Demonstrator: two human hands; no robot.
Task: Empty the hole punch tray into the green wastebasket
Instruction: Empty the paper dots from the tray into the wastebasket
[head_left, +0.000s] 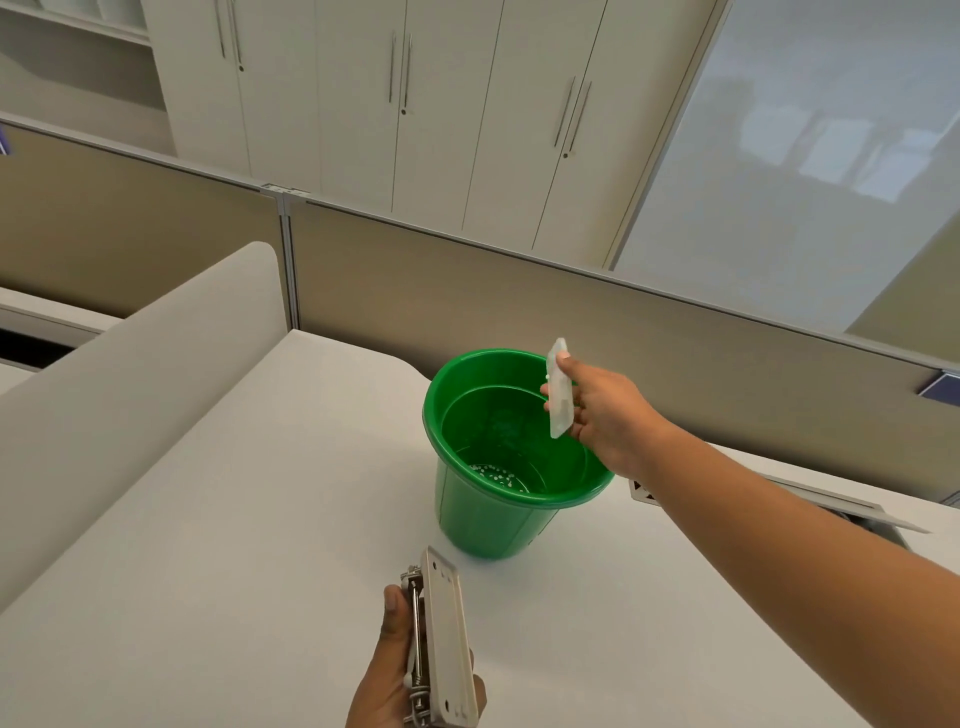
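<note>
Head camera is showing the emptying step: the right hand (597, 415) is pinching the clear hole punch tray (560, 389), tipped on edge over the green wastebasket (488, 514) on the counter (260, 519). White paper dots (496, 475) are lying inside. The left hand (395, 670) is gripping the overturned hole punch (444, 639). Refitting the tray probably comes next.

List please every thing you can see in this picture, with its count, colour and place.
green wastebasket: one, green, standing on the desk, centre.
paper dots: many, white, at the bottom of the wastebasket.
hole punch tray: one, translucent white, held on end over the wastebasket's right rim.
hole punch: one, beige with metal parts, held underside up above the desk, near edge.
desk: one, white, foreground.
partition panels: tan, behind the desk.
cabinets: cream, background.
right hand: holds the tray.
left hand: holds the hole punch.
</note>
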